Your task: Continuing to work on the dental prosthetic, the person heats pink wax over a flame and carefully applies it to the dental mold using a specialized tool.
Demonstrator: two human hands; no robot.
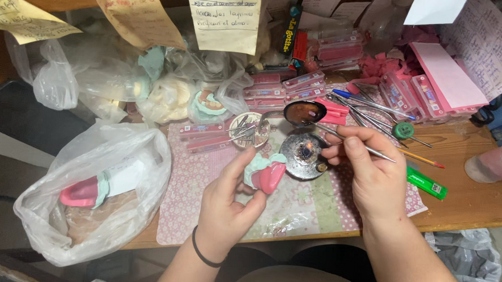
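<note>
Left hand (pixel 224 204) clenched round pink-and-green dental model (pixel 266 172), right hand (pixel 367 167) pinching metal tool (pixel 354 143) over burner (pixel 305 155), near the crowded worktop (pixel 466 198) edge.

A burner (pixel 304 155) sits on the mat (pixel 310 207), right of a bag (pixel 93 196).

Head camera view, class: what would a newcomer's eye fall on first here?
At centre, the left hand holds a pink and pale green dental model, while the right hand points a thin metal tool at a small lit burner. At left, a clear plastic bag holds another pink model.
</note>
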